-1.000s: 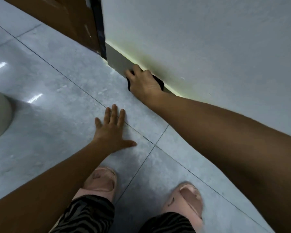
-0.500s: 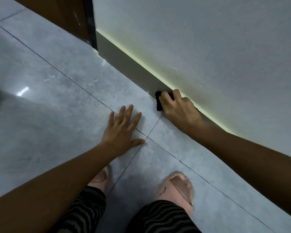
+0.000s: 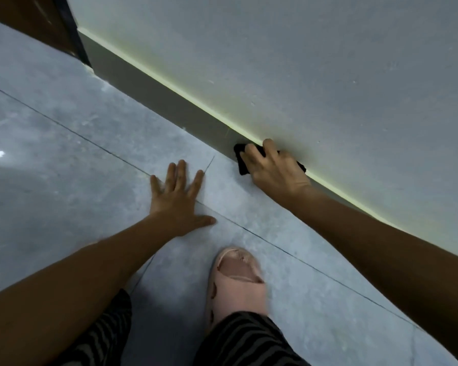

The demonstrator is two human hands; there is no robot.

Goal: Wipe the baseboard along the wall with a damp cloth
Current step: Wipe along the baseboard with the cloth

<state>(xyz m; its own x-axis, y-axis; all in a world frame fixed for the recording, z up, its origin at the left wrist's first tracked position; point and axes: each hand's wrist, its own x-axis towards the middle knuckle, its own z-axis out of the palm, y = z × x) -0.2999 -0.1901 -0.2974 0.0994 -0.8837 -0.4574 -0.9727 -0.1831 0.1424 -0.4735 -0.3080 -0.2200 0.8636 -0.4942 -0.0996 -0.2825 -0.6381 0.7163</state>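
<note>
A grey baseboard (image 3: 154, 88) runs diagonally from the upper left down to the right, under a pale wall (image 3: 302, 62). My right hand (image 3: 273, 170) presses a black cloth (image 3: 241, 161) flat against the baseboard near the middle of the view; most of the cloth is hidden under the fingers. My left hand (image 3: 177, 199) lies palm down on the tiled floor (image 3: 64, 167), fingers spread, holding nothing, a short way left of the cloth.
A dark brown door and frame (image 3: 37, 25) end the baseboard at the upper left. A pink slipper (image 3: 236, 281) and striped trouser legs (image 3: 243, 342) sit at the bottom, close to the wall.
My right hand has slid the cloth along the baseboard, away from the door frame. My left hand and my feet have shifted the same way along the floor.
</note>
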